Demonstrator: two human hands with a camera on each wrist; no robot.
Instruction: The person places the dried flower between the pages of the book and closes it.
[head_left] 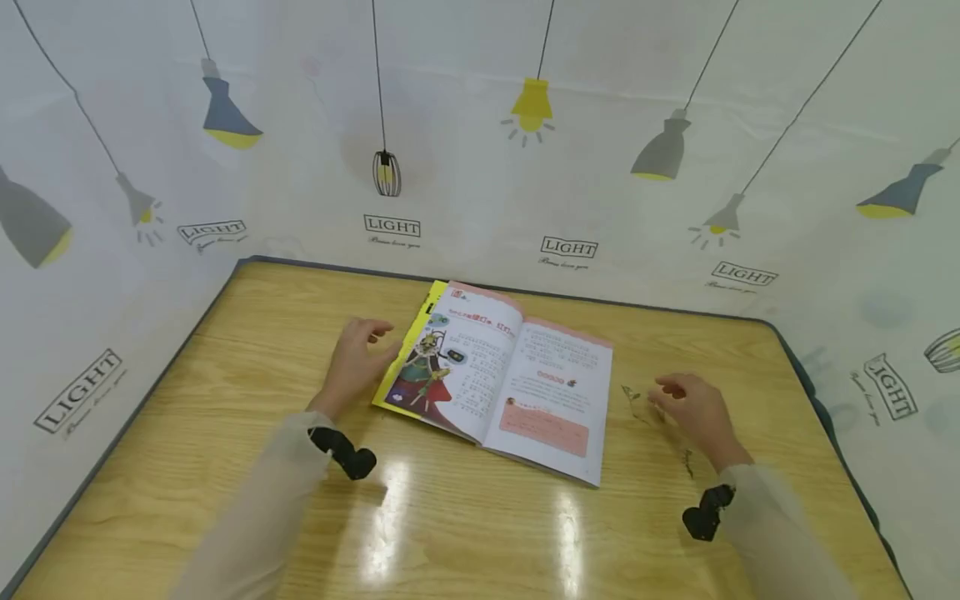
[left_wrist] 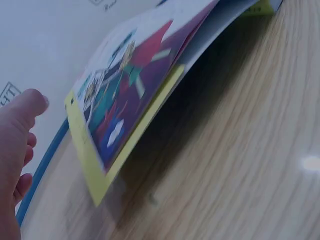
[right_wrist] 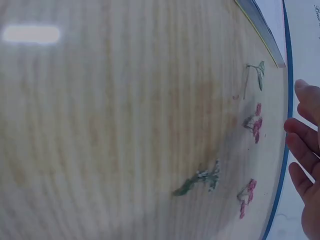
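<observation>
Left hand (head_left: 358, 362): fingers relaxed, slightly bent and parted, grasping nothing; located just beside the left edge of the book. Right hand (head_left: 699, 417): fingers released, loosely bent and spread, holding nothing; located right of the book, near the small dried sprigs.

The book (head_left: 543, 392) lies open at the middle of the tabletop (head_left: 465, 525), tilted relative to its far edge. Pages are thin, smooth paper; a yellow cover (left_wrist: 87, 150) projects past the left page. The tabletop is glossy with wood grain.

Sprigs: one slender green stem with leaves (right_wrist: 261, 75); two clustered pink flower heads (right_wrist: 256, 122); one whitish-green sprig (right_wrist: 202, 177).
</observation>
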